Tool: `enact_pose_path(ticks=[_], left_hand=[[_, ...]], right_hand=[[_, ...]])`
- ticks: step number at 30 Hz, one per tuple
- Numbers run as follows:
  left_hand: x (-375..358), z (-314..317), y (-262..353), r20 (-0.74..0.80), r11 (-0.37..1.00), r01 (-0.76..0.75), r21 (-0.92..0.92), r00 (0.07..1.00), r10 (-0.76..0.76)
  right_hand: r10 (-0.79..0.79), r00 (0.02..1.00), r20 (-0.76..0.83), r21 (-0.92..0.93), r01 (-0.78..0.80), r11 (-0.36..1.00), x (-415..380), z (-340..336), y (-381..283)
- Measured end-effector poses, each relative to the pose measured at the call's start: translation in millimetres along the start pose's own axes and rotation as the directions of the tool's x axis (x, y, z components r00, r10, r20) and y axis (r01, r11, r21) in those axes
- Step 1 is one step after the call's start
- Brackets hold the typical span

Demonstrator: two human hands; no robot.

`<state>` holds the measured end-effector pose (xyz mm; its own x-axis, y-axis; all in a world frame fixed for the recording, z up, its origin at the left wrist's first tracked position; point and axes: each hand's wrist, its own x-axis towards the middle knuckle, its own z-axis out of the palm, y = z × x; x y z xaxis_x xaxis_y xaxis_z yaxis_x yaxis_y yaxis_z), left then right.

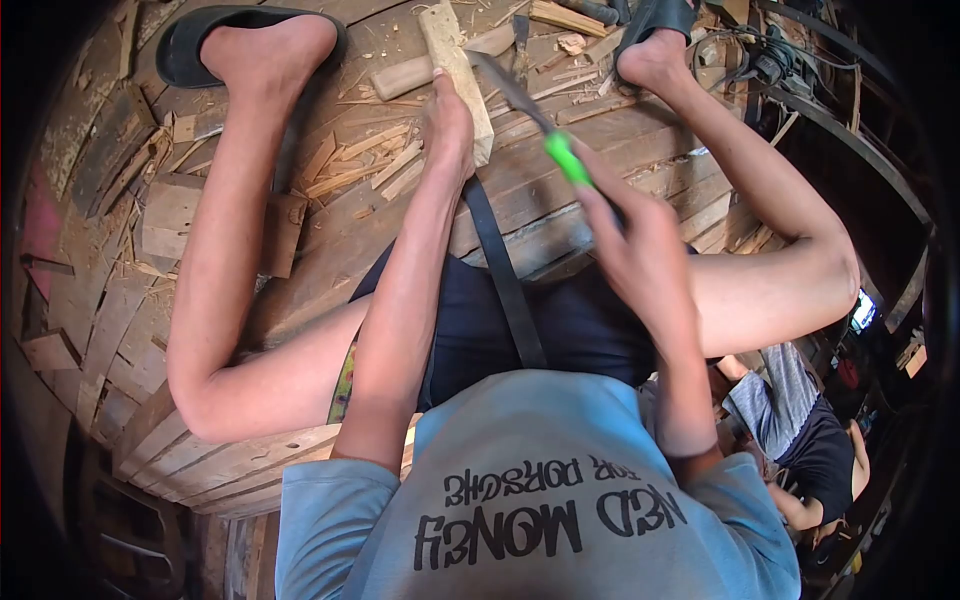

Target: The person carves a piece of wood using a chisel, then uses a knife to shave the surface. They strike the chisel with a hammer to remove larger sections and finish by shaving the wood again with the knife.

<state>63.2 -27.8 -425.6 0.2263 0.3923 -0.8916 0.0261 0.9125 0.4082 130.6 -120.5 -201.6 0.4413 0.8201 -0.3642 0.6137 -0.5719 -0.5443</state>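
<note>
My left hand [448, 125] is closed on the side of a pale, squared wood block [455, 75], its thumb at the edge. Under that block, crossing it, lies a rounded length of wood [403, 77]. In my right hand [635, 225] is the bright green handle of a knife [520, 100]. Its dark blade slants up and left, the tip overlapping the area just right of the block in this view. The right hand is slightly blurred. A black strap [500, 265] runs from below the block to my waist.
Wood chips and splinters [365, 165] litter the plank platform [560, 190] between my spread legs. Offcut blocks [175, 215] lie by my left leg. A dark-bladed tool [521, 45] is beyond the block. Corded equipment [775, 60] stands at upper right. Another person [800, 430] is at lower right.
</note>
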Motion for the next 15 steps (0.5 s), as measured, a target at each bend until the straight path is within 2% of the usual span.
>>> enact_pose_path(ticks=[2, 3, 4, 5, 6, 7, 8, 9, 10, 11, 13, 15], left_hand=[[-16, 2, -2, 0.035, 0.999, 0.014, -0.042, 0.999, -0.013], [-12, 5, 6, 0.053, 0.994, -0.012, -0.105, 0.998, 0.018], [-2, 1, 4, 0.059, 0.999, -0.046, 0.001, 0.997, 0.046], [-8, -3, -16, 0.063, 1.0, -0.005, 0.02, 0.998, 0.004], [-14, -3, -16, 0.043, 1.0, 0.02, -0.011, 0.999, -0.02], [-4, 4, -2, 0.025, 0.998, -0.007, -0.064, 1.0, 0.009], [8, -1, -5, 0.026, 0.997, -0.052, 0.055, 0.998, 0.051], [7, -4, -11, 0.017, 0.998, -0.027, 0.065, 1.0, 0.026], [5, -5, -13, -0.042, 0.994, 0.01, 0.108, 0.999, -0.005], [9, 0, -7, -0.091, 0.99, 0.017, 0.141, 0.996, -0.005], [2, 3, -2, -0.063, 0.997, -0.004, 0.081, 0.998, 0.009], [-3, 3, 1, -0.056, 0.985, -0.017, 0.174, 0.998, 0.027]], right_hand=[[0.162, 0.974, 0.157, -0.172, -0.135, 0.976, 26, 19, -11], [0.136, 0.98, 0.149, -0.171, -0.11, 0.979, 35, 23, -2], [0.038, 0.997, 0.065, -0.11, -0.031, 0.994, 36, 28, 10], [-0.002, 1.0, -0.008, -0.051, 0.002, 0.999, 19, 30, 17], [0.1, 0.994, 0.052, -0.085, -0.095, 0.992, 15, 25, 13], [0.066, 0.997, 0.032, -0.087, -0.063, 0.994, 21, 21, 17], [0.005, 1.0, -0.022, -0.019, -0.005, 1.0, 13, 17, 23], [-0.018, 0.998, -0.055, 0.051, 0.021, 0.998, -7, 14, 24], [0.176, 0.984, 0.018, 0.057, -0.176, 0.983, -16, -2, 5], [0.168, 0.986, 0.014, 0.059, -0.169, 0.984, -21, -6, 7], [0.07, 0.997, -0.042, 0.049, -0.068, 0.996, -26, -13, 8], [0.085, 0.996, -0.038, 0.043, -0.083, 0.996, -3, 5, 12]])
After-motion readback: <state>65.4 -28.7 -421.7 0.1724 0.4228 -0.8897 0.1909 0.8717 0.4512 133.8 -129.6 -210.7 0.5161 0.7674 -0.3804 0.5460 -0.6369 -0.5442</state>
